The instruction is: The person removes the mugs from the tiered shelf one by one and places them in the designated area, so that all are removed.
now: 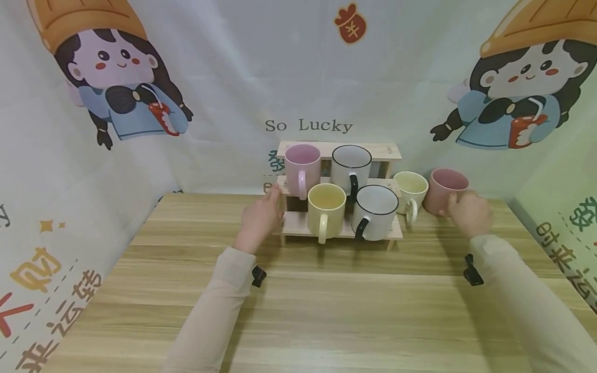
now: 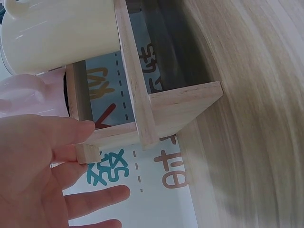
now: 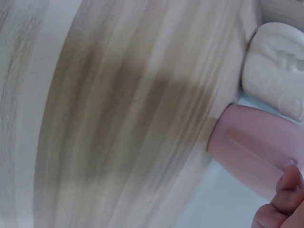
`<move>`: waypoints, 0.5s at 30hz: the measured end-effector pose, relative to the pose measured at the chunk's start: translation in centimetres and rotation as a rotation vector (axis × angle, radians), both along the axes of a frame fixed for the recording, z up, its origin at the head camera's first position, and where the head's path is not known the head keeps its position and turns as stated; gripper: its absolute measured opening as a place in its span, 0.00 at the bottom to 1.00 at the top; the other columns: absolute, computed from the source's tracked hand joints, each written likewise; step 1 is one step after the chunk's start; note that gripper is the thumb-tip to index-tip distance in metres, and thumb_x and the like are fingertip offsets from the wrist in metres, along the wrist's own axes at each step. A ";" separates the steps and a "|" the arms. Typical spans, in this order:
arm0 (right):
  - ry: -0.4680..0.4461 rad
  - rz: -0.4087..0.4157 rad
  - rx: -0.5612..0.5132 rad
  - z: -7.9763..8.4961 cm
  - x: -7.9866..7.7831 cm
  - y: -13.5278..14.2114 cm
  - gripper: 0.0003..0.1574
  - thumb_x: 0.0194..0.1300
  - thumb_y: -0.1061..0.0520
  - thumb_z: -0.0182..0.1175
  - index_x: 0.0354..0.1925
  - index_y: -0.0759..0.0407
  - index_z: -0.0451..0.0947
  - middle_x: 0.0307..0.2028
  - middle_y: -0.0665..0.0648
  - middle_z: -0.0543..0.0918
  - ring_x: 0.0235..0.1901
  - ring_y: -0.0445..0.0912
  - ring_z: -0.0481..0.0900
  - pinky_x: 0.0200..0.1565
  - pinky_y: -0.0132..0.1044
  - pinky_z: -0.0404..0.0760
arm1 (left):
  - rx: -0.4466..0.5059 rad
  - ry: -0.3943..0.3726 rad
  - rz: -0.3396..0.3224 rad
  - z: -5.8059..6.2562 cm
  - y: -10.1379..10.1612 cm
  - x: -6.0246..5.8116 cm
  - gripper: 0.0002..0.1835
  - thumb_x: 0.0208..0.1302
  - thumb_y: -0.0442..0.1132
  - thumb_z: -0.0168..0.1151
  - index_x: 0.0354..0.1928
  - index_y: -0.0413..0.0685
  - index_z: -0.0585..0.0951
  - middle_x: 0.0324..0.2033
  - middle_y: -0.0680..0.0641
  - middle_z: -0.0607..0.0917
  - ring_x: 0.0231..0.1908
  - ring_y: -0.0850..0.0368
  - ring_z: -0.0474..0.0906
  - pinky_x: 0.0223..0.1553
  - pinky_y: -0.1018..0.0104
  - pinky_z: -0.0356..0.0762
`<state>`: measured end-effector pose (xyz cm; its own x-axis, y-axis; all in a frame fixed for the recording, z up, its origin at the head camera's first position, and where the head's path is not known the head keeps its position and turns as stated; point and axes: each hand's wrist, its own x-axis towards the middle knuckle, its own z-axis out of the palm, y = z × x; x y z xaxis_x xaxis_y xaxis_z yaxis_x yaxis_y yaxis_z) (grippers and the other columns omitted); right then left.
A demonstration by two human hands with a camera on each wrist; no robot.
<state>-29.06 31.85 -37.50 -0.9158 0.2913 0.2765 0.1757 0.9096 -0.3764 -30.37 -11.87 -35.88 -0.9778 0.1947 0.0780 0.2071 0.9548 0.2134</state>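
My left hand point(image 1: 261, 215) is at the left end of a wooden two-tier rack point(image 1: 339, 150); in the left wrist view its thumb and index finger pinch the end of a shelf, the other fingers spread. On the rack's upper tier stand a lilac mug point(image 1: 302, 171) and a white black-rimmed mug point(image 1: 351, 165). Below them are a yellow mug point(image 1: 326, 210) and another white black-rimmed mug point(image 1: 375, 213). My right hand point(image 1: 470, 213) has its fingers curled at the handle side of a dusky pink mug point(image 1: 443, 190), gripping it. That mug stands upright; its handle is largely hidden.
Between the rack and the pink mug stands a cream mug point(image 1: 410, 191) with raised relief, close beside both. A printed cloth point(image 1: 224, 67) hangs behind and at the sides of the wood-grain table point(image 1: 326, 311).
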 end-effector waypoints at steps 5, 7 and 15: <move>-0.030 0.082 0.024 0.7 0.1 0.3 0.27 0.68 0.51 0.40 0.17 0.66 0.68 0.22 0.71 0.77 0.23 0.64 0.76 0.23 0.55 0.74 | 0.003 0.006 0.002 0.0 0.0 -0.1 0.33 0.67 0.41 0.57 0.71 0.49 0.59 0.73 0.49 0.56 0.30 0.48 0.79 0.23 0.66 0.75; -0.050 0.103 0.036 0.9 0.1 0.4 0.27 0.68 0.51 0.40 0.16 0.64 0.68 0.21 0.69 0.78 0.23 0.61 0.75 0.23 0.53 0.73 | 0.012 0.010 0.002 0.0 0.0 -0.1 0.33 0.67 0.41 0.57 0.71 0.48 0.59 0.73 0.49 0.57 0.29 0.48 0.78 0.22 0.66 0.74; -0.174 0.184 0.099 2.2 0.2 -0.1 0.27 0.66 0.52 0.40 0.18 0.60 0.77 0.33 0.68 0.86 0.26 0.59 0.79 0.23 0.49 0.74 | -0.004 0.012 -0.008 -0.1 0.0 -0.1 0.33 0.67 0.41 0.57 0.71 0.47 0.59 0.73 0.48 0.57 0.32 0.47 0.80 0.23 0.66 0.75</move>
